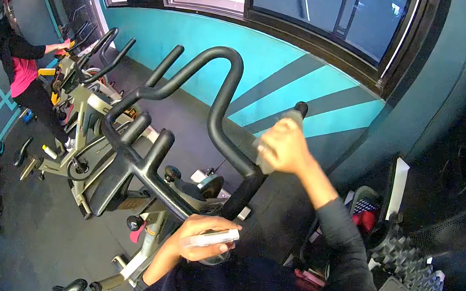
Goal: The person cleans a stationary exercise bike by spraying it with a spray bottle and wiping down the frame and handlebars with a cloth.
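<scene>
Black curved handlebars (226, 93) of an exercise bike rise in front of me. My right hand (284, 144) is closed around a pale, translucent cloth (267, 157) against the right handlebar end, whose black tip (301, 107) sticks out above the fingers. Lower down, near the base of the bars, my left hand (204, 239) grips a whitish, flat-sided item (213, 238), seen edge-on, that looks like a bottle or container. Its lower part is partly hidden by my fingers.
Another person (24, 69) in black and pink stands at the left beside further exercise bikes (94, 107). A teal wall (201, 38) with windows runs behind the bars. At the right are a spiky black roller (408, 265) and a red item (363, 219).
</scene>
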